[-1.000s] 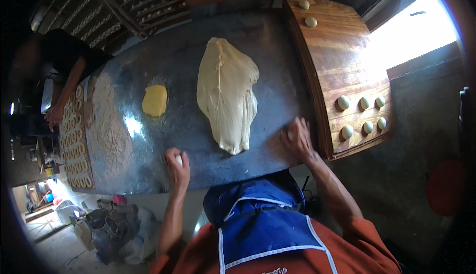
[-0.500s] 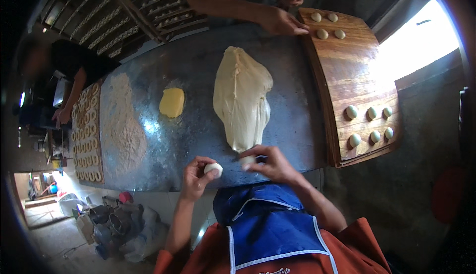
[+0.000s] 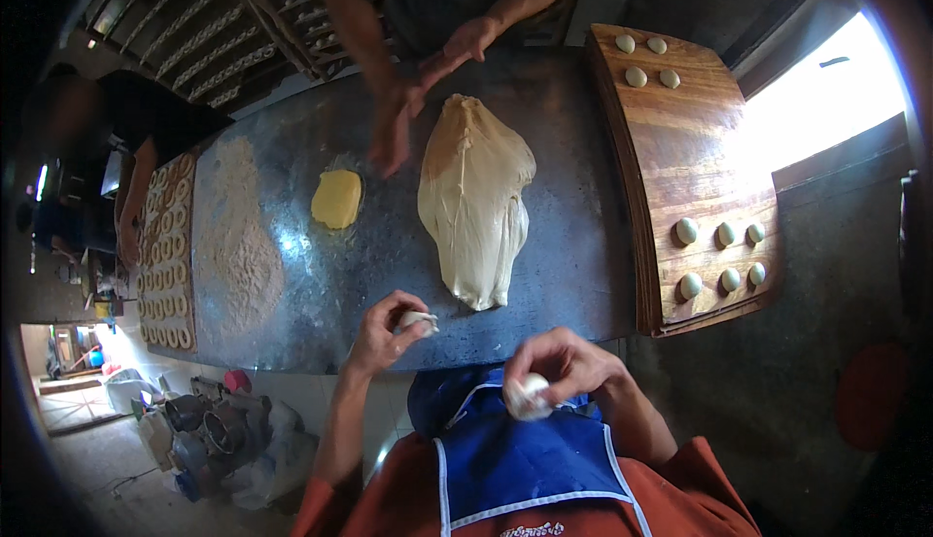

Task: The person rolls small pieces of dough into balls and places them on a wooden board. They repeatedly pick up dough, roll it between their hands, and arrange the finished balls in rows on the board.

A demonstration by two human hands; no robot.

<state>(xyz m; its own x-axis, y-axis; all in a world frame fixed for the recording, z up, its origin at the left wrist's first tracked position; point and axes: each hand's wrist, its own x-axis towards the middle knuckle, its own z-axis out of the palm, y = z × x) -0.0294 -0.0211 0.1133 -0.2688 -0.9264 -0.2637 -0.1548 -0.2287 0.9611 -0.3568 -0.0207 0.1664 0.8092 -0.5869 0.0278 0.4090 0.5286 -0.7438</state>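
Observation:
My left hand [image 3: 383,338] grips a small pale dough piece [image 3: 419,323] near the front edge of the metal table [image 3: 369,245]. Below that edge, in front of my blue apron, my right hand [image 3: 573,372] has its fingers closed round another dough piece [image 3: 528,398], slightly blurred by motion. A large, smooth mass of dough [image 3: 474,202] lies lengthwise beyond my hands. Left of it sits a yellow block of butter or fat [image 3: 335,199], and farther left a spread of flour [image 3: 243,265].
Wooden boards [image 3: 700,148] at the right bear several dough balls. A tray of rings [image 3: 167,275] lines the left end. A co-worker's blurred hands [image 3: 394,124] hover across the table; another person [image 3: 126,119] stands left. Containers [image 3: 219,430] crowd the floor, lower left.
Both my hands came together, then my right hand moved down over the apron with its dough. The co-worker's hands went from the board toward the middle; two more balls appeared at the board's far end.

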